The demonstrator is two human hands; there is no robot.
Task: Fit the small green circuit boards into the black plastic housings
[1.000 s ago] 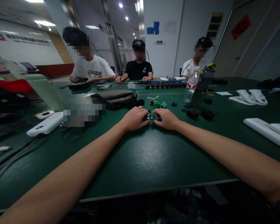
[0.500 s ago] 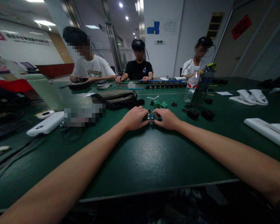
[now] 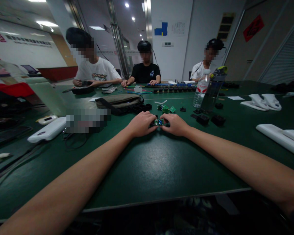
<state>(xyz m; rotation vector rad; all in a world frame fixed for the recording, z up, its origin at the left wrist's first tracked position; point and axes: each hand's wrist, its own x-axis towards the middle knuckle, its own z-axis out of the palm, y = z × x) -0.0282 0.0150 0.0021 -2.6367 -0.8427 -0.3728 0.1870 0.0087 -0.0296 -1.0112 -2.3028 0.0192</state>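
Note:
Between my two hands is a small green circuit board [image 3: 158, 122] with a bluish part on it, at the middle of the head view. My left hand [image 3: 142, 124] grips its left side, fingers curled and thumb at the near edge. On the right side my right hand [image 3: 175, 124] pinches it the same way. Some dark material shows around the board, partly hidden by my fingers. Just beyond my hands lie several loose green circuit boards [image 3: 165, 109] and a small black part [image 3: 182, 109].
Black box-shaped parts [image 3: 218, 120] lie right of my hands, near a clear water bottle [image 3: 201, 89] and a dark sports bottle [image 3: 214, 88]. A grey-brown bag [image 3: 121, 101] and a white power bank [image 3: 47, 129] are on the left. Three people sit across the green table [image 3: 159, 169].

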